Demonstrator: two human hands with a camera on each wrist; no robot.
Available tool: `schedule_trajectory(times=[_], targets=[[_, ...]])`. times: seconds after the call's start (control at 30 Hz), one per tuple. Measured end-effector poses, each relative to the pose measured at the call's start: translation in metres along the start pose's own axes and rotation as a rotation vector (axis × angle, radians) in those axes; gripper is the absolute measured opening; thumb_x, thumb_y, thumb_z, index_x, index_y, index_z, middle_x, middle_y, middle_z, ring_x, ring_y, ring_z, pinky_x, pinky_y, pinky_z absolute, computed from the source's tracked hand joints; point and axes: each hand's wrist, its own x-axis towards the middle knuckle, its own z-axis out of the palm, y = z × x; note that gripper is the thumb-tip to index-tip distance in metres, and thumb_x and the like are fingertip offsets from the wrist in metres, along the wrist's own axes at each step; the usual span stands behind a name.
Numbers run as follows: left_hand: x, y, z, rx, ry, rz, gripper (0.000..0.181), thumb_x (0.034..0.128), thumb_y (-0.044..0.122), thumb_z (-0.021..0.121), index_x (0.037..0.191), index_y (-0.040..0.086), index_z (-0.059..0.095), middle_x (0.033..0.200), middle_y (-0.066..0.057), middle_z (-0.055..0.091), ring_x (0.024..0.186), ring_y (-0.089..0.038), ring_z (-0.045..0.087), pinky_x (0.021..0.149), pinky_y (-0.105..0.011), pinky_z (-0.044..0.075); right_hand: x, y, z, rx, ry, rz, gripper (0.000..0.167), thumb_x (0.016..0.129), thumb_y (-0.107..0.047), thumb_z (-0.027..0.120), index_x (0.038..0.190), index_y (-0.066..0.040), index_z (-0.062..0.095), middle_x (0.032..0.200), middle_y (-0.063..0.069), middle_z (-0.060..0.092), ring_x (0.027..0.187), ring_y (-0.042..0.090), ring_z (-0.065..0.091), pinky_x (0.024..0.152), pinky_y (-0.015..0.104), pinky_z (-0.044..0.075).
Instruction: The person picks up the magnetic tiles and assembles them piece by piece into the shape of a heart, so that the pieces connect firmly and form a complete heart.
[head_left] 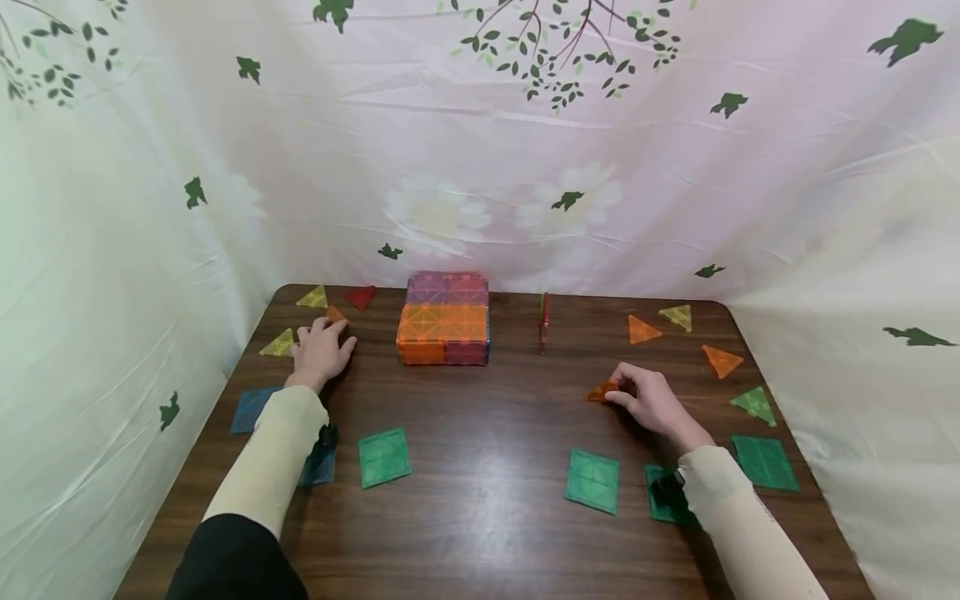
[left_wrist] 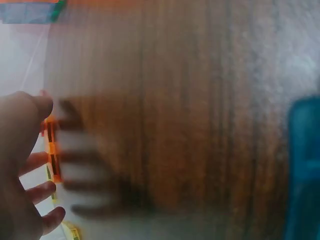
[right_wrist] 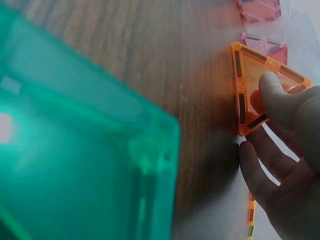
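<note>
- Pale cloth (head_left: 300,158) printed with leaves, birds and flowers hangs behind and at both sides.
- The dark wood-grain worktop (head_left: 480,550) carries all the tiles.
- The left sleeve (head_left: 273,458), cream with black higher up, and the cream right sleeve (head_left: 757,525) reach in over the near part of the worktop.
- A block of joined translucent tiles (head_left: 442,323) stands toward the back, left of centre: purple-pink behind, mostly orange in front.
- The left hand (head_left: 321,354) is spread with fingers apart, grasping nothing visible, over the back left area.
- The right hand (head_left: 651,400) is partly closed, thumb and fingers pinching one orange triangle, other fingers loosely bent.
- Square tiles lie nearer: a blue square (head_left: 251,411) beside the left sleeve, another partly under it, a green square (head_left: 384,457) right of that, and three more green ones at the right, one partly covered by the right sleeve.
- A red tile (head_left: 544,323) stands on edge right of the block.
- The held orange triangle (right_wrist: 247,75) is tilted, right of centre; whether it touches the worktop I cannot tell.
- Near the left hand are two yellow triangles, a red triangle (head_left: 360,297) and a small orange triangle (head_left: 334,314) at its fingertips; contact is unclear.
- Beyond the right hand lie two orange triangles, a yellow triangle (head_left: 677,317) and a light-green triangle (head_left: 754,406).
</note>
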Motion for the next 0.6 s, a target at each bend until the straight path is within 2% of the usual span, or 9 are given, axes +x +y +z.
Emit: schedule_trajectory(times=[0.1,0.17,0.23,0.33,0.47,0.53,0.6], targets=[[-0.002,0.002,-0.004,-0.016,0.069,-0.010,0.032,0.1072,0.034,0.060,0.126,0.009,0.068,0.149,-0.033,0.042,0.132,-0.059,0.038,0.097,-0.077,0.039,0.001,0.000,0.000,-0.001,0.009,0.001,0.021,0.090,-0.008,0.083,0.090,-0.019,0.065,0.082,-0.004,0.066,0.065,0.012,0.051,0.060,0.027,0.046],[-0.004,0.003,-0.006,-0.005,0.090,-0.017,0.024,0.1054,0.033,0.064,0.108,0.009,0.069,0.137,-0.032,0.052,0.129,-0.056,0.044,0.097,-0.072,0.042,0.001,0.000,0.002,-0.008,0.008,0.003,0.022,0.090,-0.008,0.084,0.089,-0.019,0.065,0.081,-0.004,0.065,0.064,0.012,0.050,0.060,0.027,0.045],[-0.006,0.004,-0.007,0.008,0.096,-0.030,0.022,0.1032,0.031,0.068,0.099,0.010,0.066,0.127,-0.031,0.058,0.125,-0.054,0.048,0.096,-0.069,0.045,0.002,-0.001,0.003,-0.013,0.007,0.001,0.023,0.090,-0.009,0.084,0.088,-0.019,0.064,0.080,-0.005,0.065,0.064,0.012,0.049,0.060,0.027,0.044],[-0.010,0.004,-0.009,-0.018,0.093,-0.054,0.029,0.0995,0.031,0.073,0.110,0.006,0.063,0.121,-0.030,0.059,0.118,-0.054,0.051,0.096,-0.067,0.044,0.003,-0.003,0.005,-0.022,0.016,-0.012,0.024,0.090,-0.009,0.084,0.087,-0.020,0.063,0.079,-0.006,0.064,0.064,0.012,0.049,0.061,0.028,0.044],[-0.017,0.001,-0.012,-0.157,0.105,-0.061,0.059,0.0924,0.024,0.082,0.137,-0.002,0.053,0.126,-0.032,0.054,0.113,-0.051,0.051,0.097,-0.066,0.046,0.006,-0.005,0.008,-0.032,0.031,-0.035,0.025,0.089,-0.007,0.085,0.086,-0.020,0.063,0.080,-0.005,0.065,0.065,0.012,0.051,0.063,0.029,0.046],[-0.022,-0.001,-0.013,-0.215,0.116,-0.036,0.065,0.0889,0.019,0.085,0.140,-0.005,0.054,0.123,-0.031,0.055,0.108,-0.047,0.053,0.095,-0.063,0.047,0.006,-0.006,0.010,-0.040,0.030,-0.036,0.025,0.089,-0.007,0.085,0.085,-0.020,0.063,0.081,-0.006,0.066,0.066,0.012,0.052,0.064,0.029,0.047],[-0.028,-0.002,-0.015,-0.264,0.127,-0.007,0.057,0.0887,0.015,0.086,0.135,-0.006,0.059,0.119,-0.030,0.058,0.104,-0.044,0.054,0.091,-0.060,0.048,0.006,-0.008,0.011,-0.044,0.030,-0.036,0.024,0.089,-0.008,0.085,0.085,-0.020,0.064,0.081,-0.005,0.066,0.067,0.012,0.052,0.065,0.030,0.048]])
